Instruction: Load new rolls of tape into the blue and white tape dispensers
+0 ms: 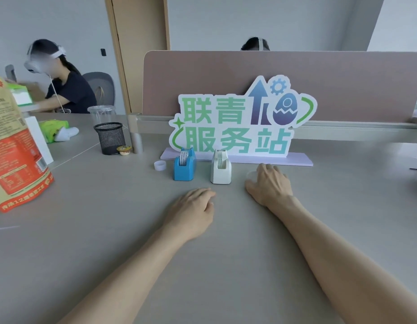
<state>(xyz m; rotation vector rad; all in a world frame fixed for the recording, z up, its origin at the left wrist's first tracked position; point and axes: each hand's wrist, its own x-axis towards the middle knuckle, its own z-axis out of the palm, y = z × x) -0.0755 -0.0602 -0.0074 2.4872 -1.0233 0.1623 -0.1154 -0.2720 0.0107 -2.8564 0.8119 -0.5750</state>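
Observation:
The blue tape dispenser [184, 166] and the white tape dispenser [221, 168] stand side by side on the grey desk, each with a roll of tape in it. A small white ring [160, 165] lies just left of the blue one. My left hand [193, 206] rests on the desk in front of the two dispensers, its fingers curled under and nothing visible in it. My right hand [269, 183] lies palm down to the right of the white dispenser, fingers slightly apart. A faint pale round shape [250, 176] shows at its thumb side; I cannot make out what it is.
A cut-out sign [237, 122] on a lilac base stands right behind the dispensers, against a desk partition [343, 85]. A black mesh pen cup [110, 137], a clear plastic cup [102, 113] and a small lidded pot [124, 150] are at the back left. An orange bag [13, 148] stands at the far left. Two people sit beyond.

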